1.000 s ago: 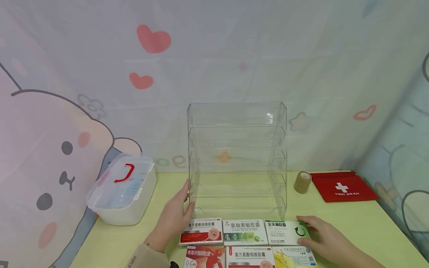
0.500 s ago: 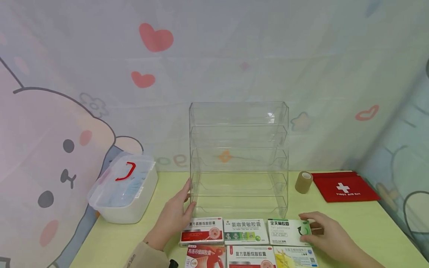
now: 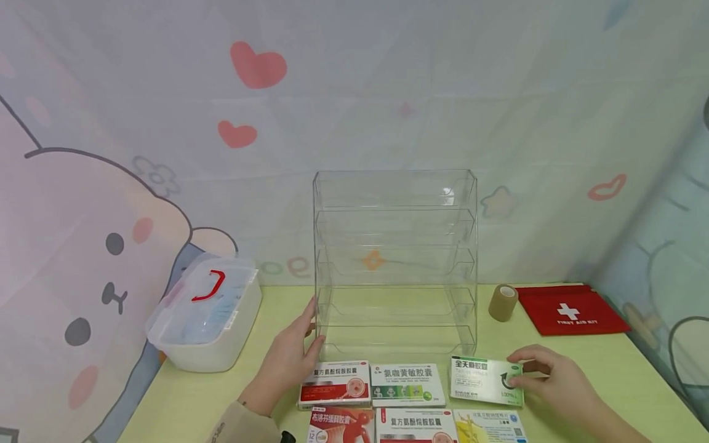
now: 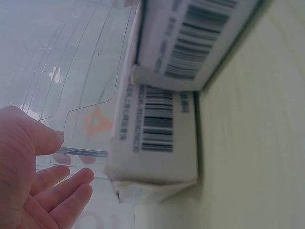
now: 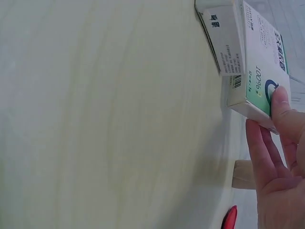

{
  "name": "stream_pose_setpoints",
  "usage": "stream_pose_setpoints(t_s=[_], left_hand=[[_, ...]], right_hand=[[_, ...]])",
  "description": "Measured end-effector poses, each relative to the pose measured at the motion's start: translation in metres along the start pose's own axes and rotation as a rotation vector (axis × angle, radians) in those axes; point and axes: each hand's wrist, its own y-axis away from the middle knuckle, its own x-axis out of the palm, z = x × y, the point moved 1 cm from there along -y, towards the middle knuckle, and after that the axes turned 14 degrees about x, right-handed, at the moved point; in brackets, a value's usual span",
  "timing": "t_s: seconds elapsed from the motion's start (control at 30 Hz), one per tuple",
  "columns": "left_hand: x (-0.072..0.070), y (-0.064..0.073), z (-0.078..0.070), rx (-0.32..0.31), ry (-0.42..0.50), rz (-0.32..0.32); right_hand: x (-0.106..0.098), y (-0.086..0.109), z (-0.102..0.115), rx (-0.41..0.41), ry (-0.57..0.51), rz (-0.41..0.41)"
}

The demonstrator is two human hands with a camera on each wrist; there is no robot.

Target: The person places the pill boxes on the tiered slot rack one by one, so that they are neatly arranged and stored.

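My right hand (image 3: 559, 381) pinches the right end of a white-and-green medicine box (image 3: 482, 380), thumb on its printed face and fingers behind. That box (image 5: 264, 62) is slightly tilted and partly raised in the right wrist view. At the lower left of a clear tiered acrylic rack (image 3: 396, 326), my left hand (image 3: 288, 354) grips the side edge, thumb at the front corner and the other fingers along the side. In front of the rack lie a red-and-white box (image 3: 335, 384), a green-and-white box (image 3: 407, 384), and a nearer row of boxes (image 3: 415, 424), cut off by the frame.
A white lidded case (image 3: 207, 320) with a red handle stands at the left. To the right of the rack are a tan tape roll (image 3: 503, 303) and a red first aid pouch (image 3: 573, 311). A printed cloth (image 3: 388, 80) hangs behind the pale table.
My right hand has taken hold of the white-and-green medicine box and shifted it slightly right, away from the neighbouring box, tilting it. The left hand stays at the rack.
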Motion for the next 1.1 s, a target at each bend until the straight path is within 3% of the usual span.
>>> stream_pose_setpoints(t_s=[0.17, 0.37, 0.73, 1.1], left_hand=[[0.000, -0.001, 0.000, -0.018, 0.010, 0.008], [0.000, -0.002, 0.000, -0.034, 0.019, 0.015], [0.000, -0.002, 0.000, -0.040, 0.021, 0.015], [0.000, -0.001, -0.001, -0.043, 0.015, 0.014]], right_hand=[[-0.005, 0.003, 0.008, -0.118, 0.005, -0.101], [-0.014, 0.005, 0.030, -0.247, -0.066, -0.187], [-0.024, 0.002, 0.082, -0.440, -0.163, -0.244], [-0.019, -0.013, 0.127, -0.535, -0.192, -0.331]])
